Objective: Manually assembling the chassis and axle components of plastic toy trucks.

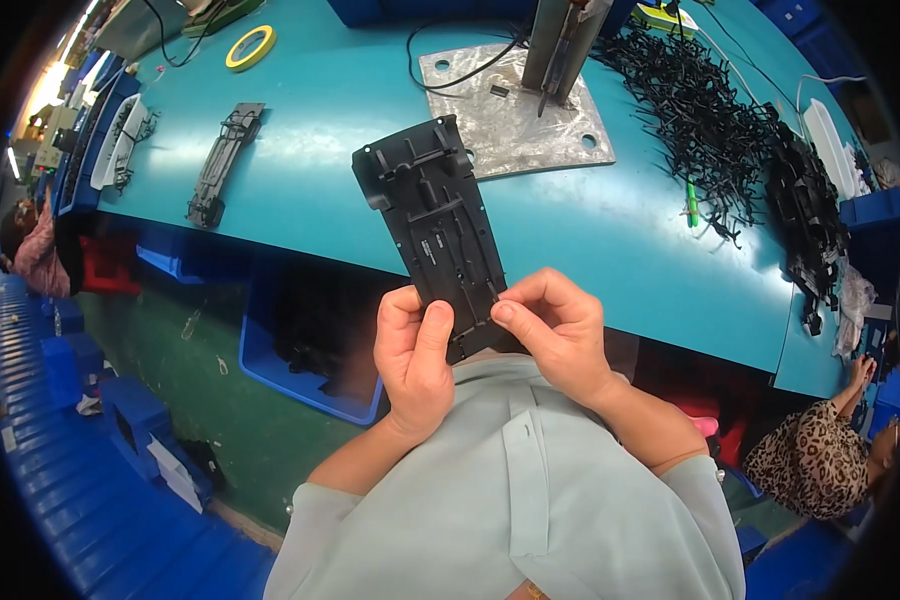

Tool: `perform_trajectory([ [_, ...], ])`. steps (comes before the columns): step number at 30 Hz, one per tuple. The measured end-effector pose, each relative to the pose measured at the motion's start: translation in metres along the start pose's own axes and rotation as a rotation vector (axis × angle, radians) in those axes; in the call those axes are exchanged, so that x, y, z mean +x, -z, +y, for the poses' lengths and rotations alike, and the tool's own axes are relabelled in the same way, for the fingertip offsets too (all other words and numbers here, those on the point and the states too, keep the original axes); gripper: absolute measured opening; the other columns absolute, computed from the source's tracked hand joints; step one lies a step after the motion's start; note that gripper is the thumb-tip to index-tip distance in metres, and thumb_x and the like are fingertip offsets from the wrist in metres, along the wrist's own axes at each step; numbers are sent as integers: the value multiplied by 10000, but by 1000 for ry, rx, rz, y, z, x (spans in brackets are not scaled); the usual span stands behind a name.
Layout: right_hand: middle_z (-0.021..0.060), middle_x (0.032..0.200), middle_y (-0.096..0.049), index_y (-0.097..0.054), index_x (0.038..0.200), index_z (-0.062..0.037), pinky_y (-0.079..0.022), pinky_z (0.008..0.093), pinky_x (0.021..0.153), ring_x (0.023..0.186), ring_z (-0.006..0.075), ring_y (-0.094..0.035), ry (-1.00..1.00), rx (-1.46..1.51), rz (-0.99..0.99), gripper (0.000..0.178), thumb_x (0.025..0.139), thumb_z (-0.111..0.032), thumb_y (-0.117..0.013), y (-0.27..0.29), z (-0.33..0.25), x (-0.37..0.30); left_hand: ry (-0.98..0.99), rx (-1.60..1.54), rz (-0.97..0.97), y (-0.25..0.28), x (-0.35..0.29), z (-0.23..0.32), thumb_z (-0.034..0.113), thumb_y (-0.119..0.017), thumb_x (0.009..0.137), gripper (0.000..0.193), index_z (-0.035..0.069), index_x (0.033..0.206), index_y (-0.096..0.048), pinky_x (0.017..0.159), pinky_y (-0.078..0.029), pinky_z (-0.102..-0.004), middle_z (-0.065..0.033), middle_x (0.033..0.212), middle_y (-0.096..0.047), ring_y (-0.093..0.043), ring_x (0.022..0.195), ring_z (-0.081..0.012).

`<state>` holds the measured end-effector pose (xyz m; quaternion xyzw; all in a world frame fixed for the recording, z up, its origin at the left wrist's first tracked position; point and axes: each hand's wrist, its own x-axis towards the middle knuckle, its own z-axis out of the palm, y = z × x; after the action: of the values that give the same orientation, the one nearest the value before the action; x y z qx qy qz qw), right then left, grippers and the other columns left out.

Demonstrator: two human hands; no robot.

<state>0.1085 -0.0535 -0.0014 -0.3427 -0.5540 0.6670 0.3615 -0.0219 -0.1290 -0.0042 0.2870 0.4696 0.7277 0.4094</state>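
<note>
A flat black plastic chassis plate (432, 215) with molded ribs and small holes is held up in front of my body, tilted with its far end toward the left. My left hand (415, 350) grips its near left edge, thumb on top and fingers underneath. At the near right edge, the thumb and forefinger of my right hand (555, 330) pinch together against the plate. Whether a small part is between those fingertips is too hidden to tell. Beyond the plate stands a bench press with a scuffed metal base (540, 135).
A similar chassis (225, 165) lies on the blue-green table (300, 190) at left, near a yellow tape roll (251, 48). Thin black plastic parts (690, 120) pile up at right, beside stacked black pieces (805, 220). A blue bin (305, 385) stands below. People sit at both sides.
</note>
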Motion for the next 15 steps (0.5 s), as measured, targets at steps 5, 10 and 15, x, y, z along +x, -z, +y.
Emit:
perform_trajectory([
  [5,-6,793,-604,-593,856,-16,-428,192,625,716,36,-531,-42,64,20,53,871,10,-636,-2,-2,-2,-49,25,14,-2,-5,-6,75,-490,964,103,24,1054,-492,859,-438,-250,-63,1023,-607,-555,903,-85],
  [10,-10,749,-593,-587,834,-18,-401,185,560,653,25,-508,21,20,52,65,861,12,-639,-4,-1,0,-167,102,7,1,-8,-8,55,-492,958,107,20,1059,-489,852,-437,-243,-70,1036,-596,-549,904,-86],
  [15,-16,718,-585,-573,817,-19,-410,180,551,631,25,-507,-33,19,38,95,850,-18,-662,-6,-3,2,-227,165,16,5,-12,-12,36,-487,953,109,16,1060,-491,838,-442,-236,-76,1032,-601,-548,900,-84],
])
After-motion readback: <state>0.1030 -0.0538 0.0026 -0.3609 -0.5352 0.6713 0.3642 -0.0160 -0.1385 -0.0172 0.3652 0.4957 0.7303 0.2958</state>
